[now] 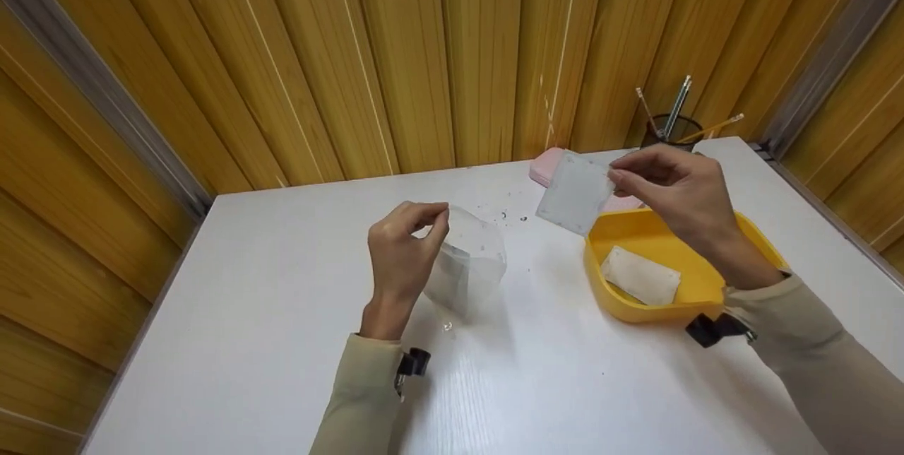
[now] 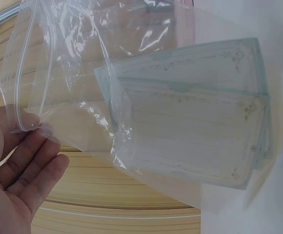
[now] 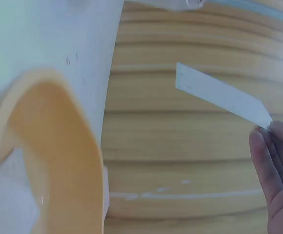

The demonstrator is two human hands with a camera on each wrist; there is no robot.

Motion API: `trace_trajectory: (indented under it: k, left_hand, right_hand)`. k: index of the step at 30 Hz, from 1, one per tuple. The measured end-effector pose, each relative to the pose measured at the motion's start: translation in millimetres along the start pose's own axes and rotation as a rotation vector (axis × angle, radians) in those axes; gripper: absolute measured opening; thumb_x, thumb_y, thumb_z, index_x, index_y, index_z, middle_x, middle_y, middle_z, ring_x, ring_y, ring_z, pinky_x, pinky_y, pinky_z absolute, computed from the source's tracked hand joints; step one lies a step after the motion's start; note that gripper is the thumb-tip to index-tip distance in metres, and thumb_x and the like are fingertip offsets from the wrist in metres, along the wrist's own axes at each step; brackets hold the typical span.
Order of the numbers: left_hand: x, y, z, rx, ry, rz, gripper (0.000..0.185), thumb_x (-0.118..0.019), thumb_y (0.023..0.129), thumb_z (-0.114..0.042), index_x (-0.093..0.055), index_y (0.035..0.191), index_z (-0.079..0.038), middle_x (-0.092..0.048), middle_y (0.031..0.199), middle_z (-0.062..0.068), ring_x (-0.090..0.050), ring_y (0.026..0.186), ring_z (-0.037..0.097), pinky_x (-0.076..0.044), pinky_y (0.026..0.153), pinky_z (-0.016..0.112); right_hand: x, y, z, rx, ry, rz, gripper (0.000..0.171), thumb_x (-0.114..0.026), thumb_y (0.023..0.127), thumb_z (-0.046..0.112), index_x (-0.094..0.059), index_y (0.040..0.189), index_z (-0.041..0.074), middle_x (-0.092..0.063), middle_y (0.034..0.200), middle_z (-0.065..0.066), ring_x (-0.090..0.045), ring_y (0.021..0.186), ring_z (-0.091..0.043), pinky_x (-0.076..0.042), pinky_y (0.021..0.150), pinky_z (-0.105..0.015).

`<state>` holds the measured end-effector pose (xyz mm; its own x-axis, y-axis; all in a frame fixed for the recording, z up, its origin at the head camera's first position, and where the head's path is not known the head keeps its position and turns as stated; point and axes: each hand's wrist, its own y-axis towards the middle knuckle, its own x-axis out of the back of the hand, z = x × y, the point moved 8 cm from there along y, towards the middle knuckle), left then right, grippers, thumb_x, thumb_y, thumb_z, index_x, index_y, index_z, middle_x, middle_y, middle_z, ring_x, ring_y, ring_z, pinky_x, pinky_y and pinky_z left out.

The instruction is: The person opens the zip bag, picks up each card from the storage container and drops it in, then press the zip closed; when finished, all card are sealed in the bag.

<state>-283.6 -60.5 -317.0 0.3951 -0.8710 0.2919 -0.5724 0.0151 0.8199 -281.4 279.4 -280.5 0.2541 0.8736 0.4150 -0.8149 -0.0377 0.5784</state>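
Note:
My left hand (image 1: 402,250) pinches the zip edge of a clear zip bag (image 2: 78,87) between thumb and fingers, and the bag hangs low over the white table. Inside it lie pale cards (image 2: 195,131) with ornamental borders, overlapping one another. On the other side, my right hand (image 1: 681,193) pinches a pale card (image 1: 575,190) by one edge, raised above the far rim of a yellow bin (image 1: 650,314). In the right wrist view this card (image 3: 224,95) shows nearly edge-on. Another white card (image 1: 641,276) lies in the bin.
Behind the held card sits a pink object (image 1: 544,165), partly covered. A black pen holder (image 1: 671,131) with several pencils stands at the table's back right corner. Small dark specks (image 1: 523,218) lie on the table (image 1: 282,299). Wood-patterned walls (image 1: 395,52) border the back and sides.

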Motion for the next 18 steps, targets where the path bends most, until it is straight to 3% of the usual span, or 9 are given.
trace_trajectory:
  k: [5,10,18]
  left_hand:
    - [1.2,-1.5,-0.1,0.000,0.008,-0.002,0.010,-0.078,0.089,0.006,-0.082,0.094,-0.001,-0.077,0.086,0.007,-0.075,0.077,0.018,-0.064,0.071,0.032]
    - [2.6,-1.6,0.1,0.008,0.009,0.002,0.008,-0.079,0.090,0.004,-0.082,0.095,-0.001,-0.077,0.086,0.007,-0.075,0.077,0.018,-0.064,0.072,0.033]
    - [3.1,-1.7,-0.5,0.003,0.008,0.001,0.008,-0.078,0.090,0.005,-0.082,0.093,-0.001,-0.077,0.085,0.008,-0.075,0.077,0.018,-0.064,0.072,0.032]
  right_hand:
    - [-17.1,-1.1,20.4,-0.001,0.056,-0.054,0.018,-0.076,0.097,0.000,-0.076,0.114,-0.002,-0.077,0.101,-0.002,-0.075,0.086,-0.015,-0.061,0.080,-0.021]
    - [-31.0,-0.6,37.9,0.018,0.133,-0.099,0.019,-0.077,0.095,-0.004,-0.075,0.114,-0.004,-0.076,0.102,-0.007,-0.076,0.086,-0.019,-0.062,0.081,-0.024]
    - [-57.5,-5.1,53.5,0.052,0.204,-0.062,0.015,-0.076,0.094,-0.007,-0.074,0.109,-0.005,-0.074,0.102,-0.010,-0.075,0.085,-0.020,-0.063,0.079,-0.027]
